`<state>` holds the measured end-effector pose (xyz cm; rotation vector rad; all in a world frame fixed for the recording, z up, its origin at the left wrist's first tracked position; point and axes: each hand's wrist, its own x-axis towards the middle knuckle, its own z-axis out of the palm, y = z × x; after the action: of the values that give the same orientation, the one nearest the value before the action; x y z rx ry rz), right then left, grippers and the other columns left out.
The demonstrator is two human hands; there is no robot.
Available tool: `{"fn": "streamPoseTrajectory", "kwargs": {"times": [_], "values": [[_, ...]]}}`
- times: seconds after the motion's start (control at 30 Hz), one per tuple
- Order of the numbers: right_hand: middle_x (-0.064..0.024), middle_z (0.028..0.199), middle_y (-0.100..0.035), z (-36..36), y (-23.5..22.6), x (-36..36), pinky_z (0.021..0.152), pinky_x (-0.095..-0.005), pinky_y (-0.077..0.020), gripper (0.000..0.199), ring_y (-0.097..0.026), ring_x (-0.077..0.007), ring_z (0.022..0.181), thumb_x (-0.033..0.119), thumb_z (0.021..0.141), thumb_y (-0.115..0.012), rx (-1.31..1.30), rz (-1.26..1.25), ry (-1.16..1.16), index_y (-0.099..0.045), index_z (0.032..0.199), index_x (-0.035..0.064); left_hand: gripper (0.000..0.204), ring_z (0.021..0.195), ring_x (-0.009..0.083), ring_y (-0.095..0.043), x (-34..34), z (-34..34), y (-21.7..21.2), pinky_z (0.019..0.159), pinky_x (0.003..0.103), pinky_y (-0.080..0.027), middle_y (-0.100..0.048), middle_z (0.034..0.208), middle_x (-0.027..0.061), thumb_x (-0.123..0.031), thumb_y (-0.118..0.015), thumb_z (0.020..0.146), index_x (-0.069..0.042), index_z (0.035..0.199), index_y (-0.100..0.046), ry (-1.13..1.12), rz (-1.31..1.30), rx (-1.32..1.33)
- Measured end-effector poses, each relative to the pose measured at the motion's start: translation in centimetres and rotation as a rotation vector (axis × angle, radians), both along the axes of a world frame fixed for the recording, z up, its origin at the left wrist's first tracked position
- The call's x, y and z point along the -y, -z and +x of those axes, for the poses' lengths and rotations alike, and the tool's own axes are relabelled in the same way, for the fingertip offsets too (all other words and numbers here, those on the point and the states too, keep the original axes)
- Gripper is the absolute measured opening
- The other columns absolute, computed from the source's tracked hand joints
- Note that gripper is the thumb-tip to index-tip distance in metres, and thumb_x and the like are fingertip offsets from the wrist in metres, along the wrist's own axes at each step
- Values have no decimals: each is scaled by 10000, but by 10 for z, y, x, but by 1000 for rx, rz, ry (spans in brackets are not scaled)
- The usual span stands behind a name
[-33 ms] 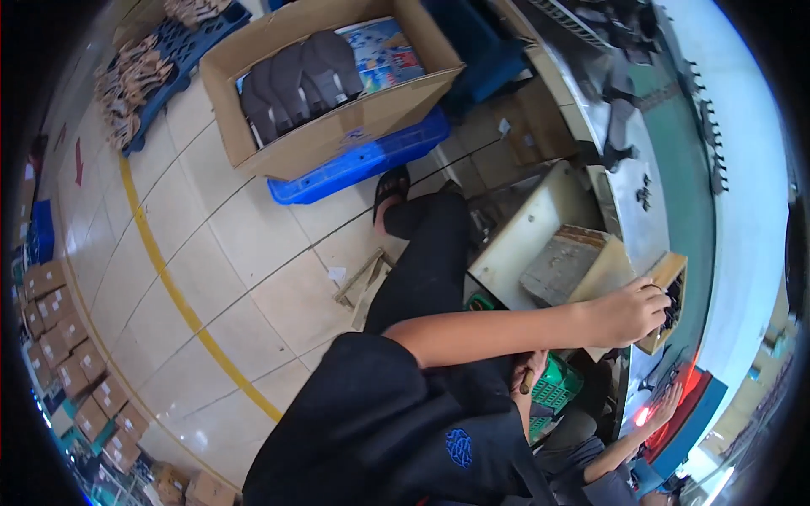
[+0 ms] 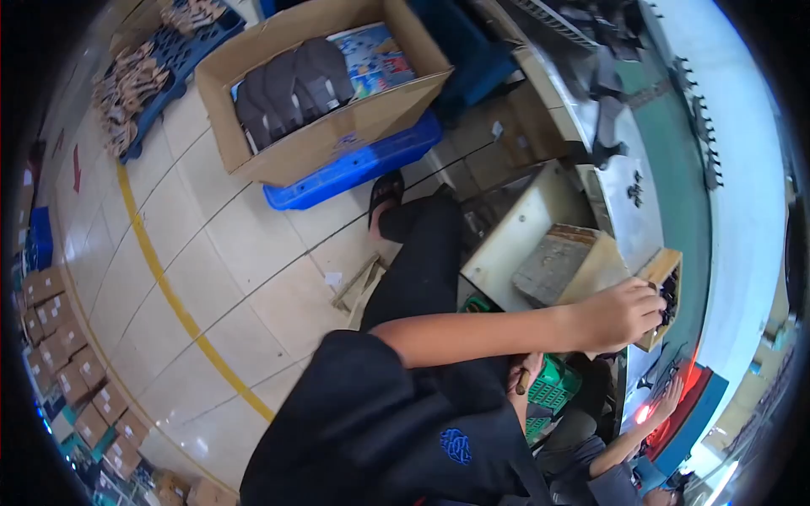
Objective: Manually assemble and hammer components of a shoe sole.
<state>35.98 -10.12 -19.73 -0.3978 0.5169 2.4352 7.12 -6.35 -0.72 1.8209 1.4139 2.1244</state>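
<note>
My left arm stretches across to the right. Its hand (image 2: 614, 316) is closed at the near side of a small wooden box (image 2: 662, 268), with the fingertips curled over the rim. Small dark parts (image 2: 671, 295) lie inside that box; whatever the fingertips pinch is hidden. Lower down, close to my body, my right hand (image 2: 528, 368) is wrapped round a brown wooden handle (image 2: 522, 383). The other end of this tool cannot be made out. A pale bin (image 2: 540, 219) with a worn grey block (image 2: 553, 261) stands just left of the box.
A metal bench (image 2: 616, 198) with dark parts borders a green belt (image 2: 662, 160). Below my arm is a green basket (image 2: 553, 388). At lower right a co-worker's hand (image 2: 671, 396) reaches by a red glow. A cardboard carton (image 2: 363, 114) sits on a blue pallet (image 2: 354, 173).
The whole view has shifted slightly, so surroundings appear a little further left. My left hand stays at the wooden box, its fingers slightly more curled. The right hand keeps its hold.
</note>
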Motion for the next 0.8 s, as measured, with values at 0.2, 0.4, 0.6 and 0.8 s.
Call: {"fn": "streamPoseTrajectory", "kwargs": {"times": [0.2,0.4,0.6,0.8], "values": [[31,634,-341,19,-3,-11,459,-235,-393,320,-367,-71,490,305,1068,-385,-121,-99,158,-513,861,97,268,1154,340,-578,114,-66,64,998,446,-438,-607,1257,201,-88,-575,897,2,1148,-609,-378,-384,168],[30,586,-331,-11,-4,-6,474,-229,-362,325,-342,-68,455,290,1065,-437,-324,-178,189,-558,875,55,650,1387,390,-407,210,-68,204,1155,407,-307,-450,1456,292,-370,-505,1019,70,1472,-345,-155,-1318,452],[45,577,-343,9,-5,-7,462,-210,-341,263,-328,-54,434,251,1045,-495,-363,-118,253,-552,863,71,862,1420,572,-200,172,-24,155,1190,514,-196,-190,1583,317,-499,-546,967,45,1539,-198,-103,-1840,-211],[50,597,-339,22,12,5,467,-209,-332,242,-337,-47,445,257,1039,-501,-448,-96,289,-546,872,88,426,869,466,-646,80,114,-52,777,520,-519,-662,910,290,-418,-549,974,-21,1094,-645,660,-1573,-1263]]}}
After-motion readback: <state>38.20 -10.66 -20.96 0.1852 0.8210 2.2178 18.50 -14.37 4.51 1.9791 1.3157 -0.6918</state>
